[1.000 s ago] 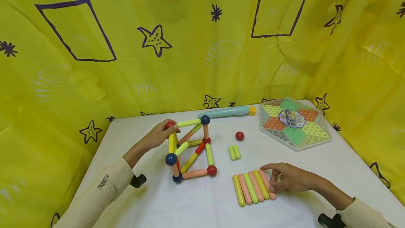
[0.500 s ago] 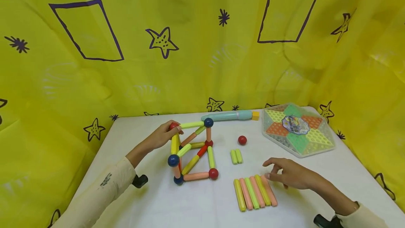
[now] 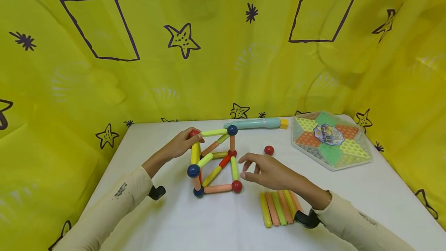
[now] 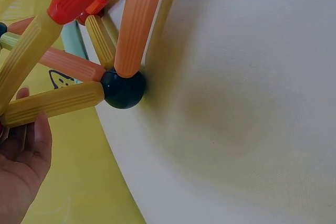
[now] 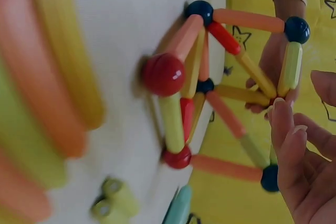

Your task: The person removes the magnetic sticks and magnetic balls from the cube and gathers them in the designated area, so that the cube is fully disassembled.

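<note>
One frame (image 3: pixel 218 188), on table (image 3: pixel 174 220), left of loose rods (image 3: pixel 278 208). Left hand (image 3: pixel 178 144): pinching red corner ball (image 3: pixel 193 131), up top. Right hand (image 3: pixel 270 171): empty, fingers bent and apart, near frame. Apparent step: steadying mid-assembly. Probably needed next: gentle two-handed support.

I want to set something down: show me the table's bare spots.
Bare: the near middle of the table, between the left sleeve and the row of sticks; also its right side, between the game board and right sleeve. Crowded: around the frame, gripped by the left hand, with the right hand beside it.
</note>
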Demonstrator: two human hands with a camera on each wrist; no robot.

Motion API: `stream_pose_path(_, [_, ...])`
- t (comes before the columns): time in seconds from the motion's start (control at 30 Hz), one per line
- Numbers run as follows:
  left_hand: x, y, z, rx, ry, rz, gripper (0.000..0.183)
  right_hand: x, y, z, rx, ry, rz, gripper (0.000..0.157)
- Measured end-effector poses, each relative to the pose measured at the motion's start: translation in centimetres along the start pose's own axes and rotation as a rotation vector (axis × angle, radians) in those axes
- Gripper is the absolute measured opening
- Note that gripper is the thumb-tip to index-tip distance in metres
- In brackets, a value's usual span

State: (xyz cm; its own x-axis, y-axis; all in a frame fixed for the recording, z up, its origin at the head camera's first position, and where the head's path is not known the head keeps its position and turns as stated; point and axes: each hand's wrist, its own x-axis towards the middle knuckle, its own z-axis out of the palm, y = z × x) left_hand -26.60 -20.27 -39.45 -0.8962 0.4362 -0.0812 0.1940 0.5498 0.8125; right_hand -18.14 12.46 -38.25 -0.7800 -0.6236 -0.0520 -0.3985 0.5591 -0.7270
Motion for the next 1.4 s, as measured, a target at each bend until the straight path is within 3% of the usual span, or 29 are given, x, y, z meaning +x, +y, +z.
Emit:
stream_pose_path(0.17, [0.3,-0.1,-0.1,-0.006,-0.001,0.004,0.041,3.7,-2.0,1.1,0.001,0.023,-0.091,0.048])
stream_pose_path(0.27, [0.4,0.0,-0.2,-0.009,0.000,0.005,0.040,5.6,-2.8,1.5,0.058,-0.005,-0.152,0.049])
stream_pose_path(0.47, [0.5,0.4,-0.4,-0.009,-0.008,0.020,0.039,7.7,-3.4,2.5,0.051,-0.045,-0.211,0.050])
stream_pose_path(0.63, [0.5,0.6,-0.3,-0.013,-0.016,0.032,0.040,8.5,-3.7,3.0,0.003,-0.026,-0.205,0.042])
stream_pose_path(0.97, [0.5,0.1,-0.2,-0.021,-0.015,0.042,0.039,9.2,-3.7,3.8,0.059,-0.078,-0.223,0.017])
stream_pose_path(1.13, [0.4,0.0,-0.2,-0.017,-0.020,0.036,0.042,9.0,-3.6,3.9,0.106,-0.138,-0.230,0.019])
stream_pose_path(1.4, [0.1,-0.1,-0.1,-0.020,-0.003,0.010,0.042,9.0,-3.8,4.1,0.060,-0.136,-0.287,0.016])
